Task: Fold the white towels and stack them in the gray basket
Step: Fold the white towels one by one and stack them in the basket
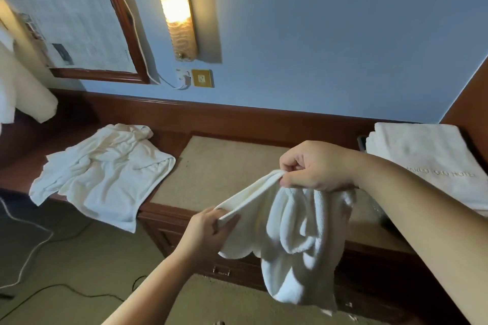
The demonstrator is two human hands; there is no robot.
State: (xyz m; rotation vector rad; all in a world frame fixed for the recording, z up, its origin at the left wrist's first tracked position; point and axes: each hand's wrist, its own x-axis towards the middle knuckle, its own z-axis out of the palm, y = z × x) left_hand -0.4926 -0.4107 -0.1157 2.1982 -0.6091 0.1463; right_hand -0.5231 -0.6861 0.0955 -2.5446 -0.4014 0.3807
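Note:
A white towel [293, 240] hangs bunched in the air in front of the wooden desk. My left hand [208, 229] pinches its top hem at the lower left end. My right hand [317, 166] pinches the same hem higher up and to the right, so the edge runs taut between them. A crumpled pile of white towels [105, 177] lies on the desk's left part, drooping over the front edge. A stack of folded white towels [427, 163] sits at the right end of the desk. No gray basket shows in this view.
The desk [219, 166] has a beige inlaid top and a drawer with a metal handle [221, 271] below. Cables [31, 248] trail over the carpet at the lower left. A lit wall lamp [175, 8], a mirror frame [126, 21] and a socket [202, 78] are on the blue wall.

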